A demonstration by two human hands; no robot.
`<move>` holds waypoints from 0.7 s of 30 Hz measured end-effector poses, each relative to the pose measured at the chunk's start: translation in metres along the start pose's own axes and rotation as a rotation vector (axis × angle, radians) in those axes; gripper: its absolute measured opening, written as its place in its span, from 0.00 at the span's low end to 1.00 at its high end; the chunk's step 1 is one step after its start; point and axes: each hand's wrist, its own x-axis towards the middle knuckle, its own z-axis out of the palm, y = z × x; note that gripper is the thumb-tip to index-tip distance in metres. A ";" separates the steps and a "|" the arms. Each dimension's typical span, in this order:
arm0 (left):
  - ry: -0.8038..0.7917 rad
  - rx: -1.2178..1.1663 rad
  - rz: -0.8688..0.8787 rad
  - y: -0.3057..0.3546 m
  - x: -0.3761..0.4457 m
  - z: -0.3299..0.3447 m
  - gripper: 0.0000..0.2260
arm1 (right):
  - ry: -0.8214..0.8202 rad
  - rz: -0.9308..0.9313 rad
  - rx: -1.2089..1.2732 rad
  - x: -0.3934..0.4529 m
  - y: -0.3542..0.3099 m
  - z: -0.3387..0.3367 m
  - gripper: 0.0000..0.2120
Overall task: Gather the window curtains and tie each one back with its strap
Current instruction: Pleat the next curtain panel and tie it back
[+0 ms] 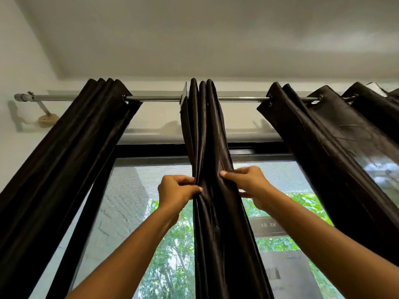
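Three dark brown curtains hang by eyelets from a metal rod (155,98). The middle curtain (207,130) is bunched into narrow folds. My left hand (176,192) grips its left edge folds, and my right hand (250,182) pinches its right side at about the same height, thumb in front. The left curtain (71,152) hangs gathered near the rod's left end. The right curtain (328,134) is spread more loosely. No strap is visible.
Behind the curtains is a dark-framed window (151,152) with a mesh screen, showing a brick wall and green trees outside. The rod's left bracket (46,117) is fixed to the white wall. The ceiling is close above.
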 end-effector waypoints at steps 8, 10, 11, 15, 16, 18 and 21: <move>-0.054 -0.047 -0.100 0.000 -0.015 -0.004 0.14 | 0.214 -0.270 -0.513 -0.022 -0.008 0.037 0.08; -0.040 -0.054 -0.111 0.001 -0.025 -0.007 0.15 | 0.153 -0.247 -0.447 -0.033 -0.007 0.035 0.11; -0.034 -0.059 -0.120 0.001 -0.031 -0.008 0.15 | 0.128 -0.242 -0.420 -0.040 -0.006 0.033 0.12; -0.046 -0.023 -0.142 -0.001 -0.067 -0.019 0.08 | 0.090 -0.224 -0.374 -0.081 0.007 0.025 0.14; -0.053 -0.012 -0.147 -0.003 -0.078 -0.022 0.07 | 0.078 -0.218 -0.384 -0.091 0.011 0.023 0.14; -0.053 -0.003 -0.168 -0.006 -0.105 -0.031 0.08 | 0.054 -0.205 -0.391 -0.118 0.019 0.017 0.13; -0.043 0.000 -0.218 -0.007 -0.154 -0.044 0.06 | 0.034 -0.177 -0.412 -0.165 0.032 0.006 0.12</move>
